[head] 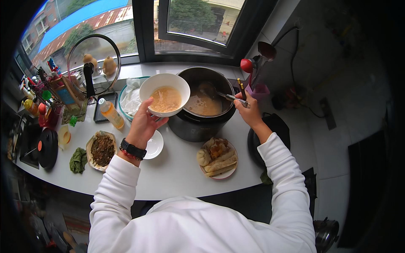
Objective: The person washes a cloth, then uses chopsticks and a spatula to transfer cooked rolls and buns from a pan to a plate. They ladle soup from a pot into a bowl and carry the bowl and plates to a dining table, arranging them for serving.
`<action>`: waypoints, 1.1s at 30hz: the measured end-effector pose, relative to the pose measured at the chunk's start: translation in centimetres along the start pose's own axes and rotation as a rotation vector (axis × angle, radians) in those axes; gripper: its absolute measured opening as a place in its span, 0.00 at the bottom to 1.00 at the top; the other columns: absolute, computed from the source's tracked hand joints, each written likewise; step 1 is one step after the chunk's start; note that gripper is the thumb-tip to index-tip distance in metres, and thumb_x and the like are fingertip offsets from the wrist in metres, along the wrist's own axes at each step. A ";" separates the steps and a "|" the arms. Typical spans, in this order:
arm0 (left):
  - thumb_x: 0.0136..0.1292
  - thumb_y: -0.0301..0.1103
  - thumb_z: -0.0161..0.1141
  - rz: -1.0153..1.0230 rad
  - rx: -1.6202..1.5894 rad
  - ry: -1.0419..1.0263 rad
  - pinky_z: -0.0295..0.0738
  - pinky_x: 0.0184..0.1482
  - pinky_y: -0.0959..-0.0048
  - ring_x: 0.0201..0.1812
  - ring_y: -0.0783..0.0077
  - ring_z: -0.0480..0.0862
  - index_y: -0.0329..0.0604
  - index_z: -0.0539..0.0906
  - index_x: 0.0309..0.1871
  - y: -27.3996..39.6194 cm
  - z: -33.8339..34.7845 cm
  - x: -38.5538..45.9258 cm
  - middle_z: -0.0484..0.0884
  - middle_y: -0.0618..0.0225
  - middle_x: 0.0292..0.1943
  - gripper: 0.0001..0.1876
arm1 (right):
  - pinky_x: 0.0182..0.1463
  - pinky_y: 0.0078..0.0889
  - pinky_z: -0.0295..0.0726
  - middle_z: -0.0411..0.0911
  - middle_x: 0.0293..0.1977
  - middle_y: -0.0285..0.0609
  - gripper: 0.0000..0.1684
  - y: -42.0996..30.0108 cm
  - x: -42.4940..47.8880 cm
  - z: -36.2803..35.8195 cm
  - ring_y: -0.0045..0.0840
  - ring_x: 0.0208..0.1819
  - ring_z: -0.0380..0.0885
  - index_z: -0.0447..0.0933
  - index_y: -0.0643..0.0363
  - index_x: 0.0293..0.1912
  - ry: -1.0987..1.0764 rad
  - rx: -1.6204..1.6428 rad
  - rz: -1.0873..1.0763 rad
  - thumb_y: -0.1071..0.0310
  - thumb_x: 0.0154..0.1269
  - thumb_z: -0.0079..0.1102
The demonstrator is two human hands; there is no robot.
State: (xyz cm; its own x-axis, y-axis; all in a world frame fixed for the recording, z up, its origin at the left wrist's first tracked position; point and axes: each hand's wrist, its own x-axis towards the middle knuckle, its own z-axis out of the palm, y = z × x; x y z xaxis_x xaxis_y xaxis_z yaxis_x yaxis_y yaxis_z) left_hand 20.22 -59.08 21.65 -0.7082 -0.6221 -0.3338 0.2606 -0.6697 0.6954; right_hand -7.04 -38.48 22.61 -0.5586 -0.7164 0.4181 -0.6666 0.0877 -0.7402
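Observation:
My left hand (144,125) holds a white bowl (183,84) up by its near rim. Pale porridge (166,99) with grains fills its lower part. My right hand (248,109) grips the handle of a metal ladle (224,95), along with dark chopsticks (243,90) with gold ends that point away from me. The ladle's head rests in the thin porridge inside an electric cooker pot (202,126). The bowl's right edge overlaps the pot's left rim in view; I cannot tell if they touch. A small white dish (155,145) lies below the bowl, partly hidden by my left hand.
A plate of buns and rolled pancakes (218,159) stands near the counter's front. Leftward are a dish of dark greens (102,148), a green cloth (78,160), an orange bottle (111,114) and an upright glass lid (94,63). A purple utensil holder (258,91) stands behind my right hand.

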 end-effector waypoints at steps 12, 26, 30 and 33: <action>0.59 0.48 0.60 0.021 -0.012 0.004 0.78 0.46 0.63 0.47 0.68 0.78 0.43 0.68 0.58 0.5 -1.1 -0.8 0.76 0.63 0.48 0.28 | 0.13 0.15 0.60 0.75 0.17 0.41 0.04 1.4 1.1 3.4 0.14 0.11 0.67 0.69 0.56 0.34 0.103 0.629 0.630 0.67 0.61 0.50; 0.58 0.49 0.61 0.010 -0.008 0.005 0.77 0.47 0.62 0.47 0.66 0.77 0.43 0.68 0.57 0.7 -1.7 -0.3 0.75 0.62 0.47 0.29 | 0.13 0.14 0.61 0.75 0.17 0.40 0.11 -2.7 1.4 -3.9 0.15 0.12 0.67 0.71 0.60 0.33 0.135 0.665 0.600 0.62 0.63 0.50; 0.58 0.49 0.61 -0.004 -0.004 0.012 0.78 0.46 0.62 0.47 0.66 0.78 0.42 0.68 0.57 0.7 -1.4 -0.4 0.75 0.62 0.46 0.29 | 0.14 0.14 0.61 0.75 0.18 0.40 0.12 -4.6 2.0 -6.2 0.15 0.13 0.68 0.73 0.60 0.34 0.136 0.608 0.583 0.61 0.63 0.50; 0.58 0.49 0.61 -0.011 -0.003 0.009 0.77 0.46 0.62 0.46 0.65 0.78 0.42 0.68 0.57 0.7 -1.1 -0.6 0.75 0.61 0.46 0.29 | 0.14 0.14 0.60 0.75 0.18 0.40 0.12 -5.6 2.4 -7.8 0.15 0.13 0.68 0.73 0.61 0.35 0.147 0.593 0.585 0.60 0.63 0.51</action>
State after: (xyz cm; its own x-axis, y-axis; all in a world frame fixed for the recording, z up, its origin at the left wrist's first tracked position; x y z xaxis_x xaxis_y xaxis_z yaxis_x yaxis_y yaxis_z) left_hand 21.52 -59.63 21.64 -0.7049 -0.6183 -0.3476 0.2547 -0.6780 0.6896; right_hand -8.45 -35.29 31.83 -0.8187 -0.5679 -0.0850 0.0967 0.0095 -0.9953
